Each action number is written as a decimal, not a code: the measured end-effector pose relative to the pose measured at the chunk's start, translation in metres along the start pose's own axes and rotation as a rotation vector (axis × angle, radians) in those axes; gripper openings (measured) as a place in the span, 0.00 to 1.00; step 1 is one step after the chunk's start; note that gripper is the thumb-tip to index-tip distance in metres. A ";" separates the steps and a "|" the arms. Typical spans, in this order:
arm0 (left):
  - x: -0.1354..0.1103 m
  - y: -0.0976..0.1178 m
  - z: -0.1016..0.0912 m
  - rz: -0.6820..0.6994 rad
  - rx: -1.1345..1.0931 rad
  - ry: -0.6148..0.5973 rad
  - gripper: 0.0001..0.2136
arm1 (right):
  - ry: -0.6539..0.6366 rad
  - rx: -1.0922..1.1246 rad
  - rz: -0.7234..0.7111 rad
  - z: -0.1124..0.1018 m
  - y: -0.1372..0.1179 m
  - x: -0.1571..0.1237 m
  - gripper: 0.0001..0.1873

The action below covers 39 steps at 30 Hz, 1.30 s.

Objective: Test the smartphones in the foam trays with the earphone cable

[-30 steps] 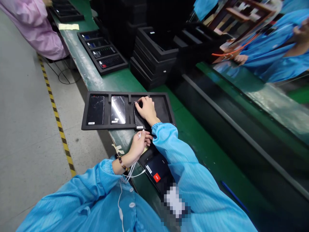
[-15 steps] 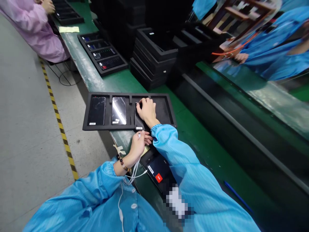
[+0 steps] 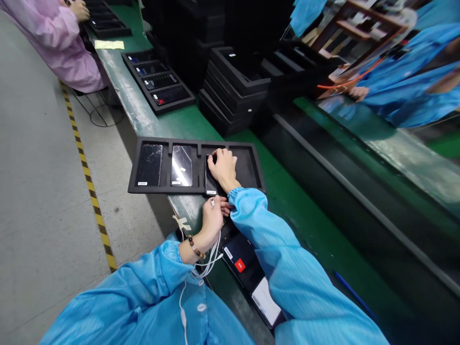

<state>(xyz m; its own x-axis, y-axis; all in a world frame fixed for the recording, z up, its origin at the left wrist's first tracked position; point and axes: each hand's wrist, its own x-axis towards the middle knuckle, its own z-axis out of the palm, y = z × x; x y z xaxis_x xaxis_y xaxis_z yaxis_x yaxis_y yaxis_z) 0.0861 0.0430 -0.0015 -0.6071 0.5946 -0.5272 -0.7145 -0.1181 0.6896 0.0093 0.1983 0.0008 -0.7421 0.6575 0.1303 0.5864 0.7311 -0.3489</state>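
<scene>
A black slotted tray (image 3: 251,170) lies across the near edge of the green bench. Two phones (image 3: 150,165) (image 3: 181,166) lie in its left slots. A third phone (image 3: 210,178) rests in the third slot, and my right hand (image 3: 223,167) lies on it with fingers curled over its top end. My left hand (image 3: 213,216) sits just below the tray's front edge, fingers pinched round a white cable plug (image 3: 212,203). The white cable (image 3: 204,261) runs down past my wrist.
A second tray with a dark phone showing a red label (image 3: 239,264) lies under my right sleeve. Another tray of phones (image 3: 158,85) and stacks of black trays (image 3: 233,91) stand further along. A person in pink (image 3: 57,43) works at far left; people in blue at right.
The view has drifted slightly. My left hand has crept a little nearer the tray's front edge. My right hand stays on the third phone.
</scene>
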 end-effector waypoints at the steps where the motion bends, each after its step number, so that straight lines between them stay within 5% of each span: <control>1: 0.001 0.000 0.000 -0.008 0.004 -0.010 0.19 | 0.001 -0.002 0.001 0.000 0.000 0.000 0.13; 10: 0.005 0.025 -0.015 -0.129 0.031 -0.171 0.21 | 0.009 -0.033 -0.015 -0.002 -0.002 -0.004 0.12; 13: 0.000 0.050 -0.051 -0.115 0.024 -0.166 0.21 | 0.010 -0.053 -0.033 -0.008 0.001 -0.005 0.12; 17: -0.017 0.084 -0.121 0.100 -0.128 0.011 0.22 | 0.011 -0.067 -0.084 -0.019 -0.012 -0.002 0.12; 22: -0.032 0.100 -0.170 0.272 -0.273 0.240 0.16 | -0.168 0.174 -0.288 -0.007 -0.103 -0.010 0.17; 27: -0.026 0.109 -0.184 0.366 -0.307 0.388 0.12 | -0.349 0.409 -0.118 0.026 -0.181 -0.025 0.30; 32: -0.019 0.124 -0.199 0.315 -0.165 0.253 0.17 | -0.378 0.582 0.106 0.036 -0.182 -0.010 0.24; 39: -0.017 0.129 -0.205 0.293 -0.146 0.233 0.17 | -0.436 0.770 0.273 0.037 -0.181 0.006 0.16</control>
<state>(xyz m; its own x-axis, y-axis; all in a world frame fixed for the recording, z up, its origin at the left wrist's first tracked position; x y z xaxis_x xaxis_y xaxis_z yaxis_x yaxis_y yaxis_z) -0.0668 -0.1452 -0.0053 -0.8430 0.3251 -0.4285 -0.5312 -0.3777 0.7584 -0.1130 0.0630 0.0304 -0.7581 0.5482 -0.3534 0.4971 0.1348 -0.8572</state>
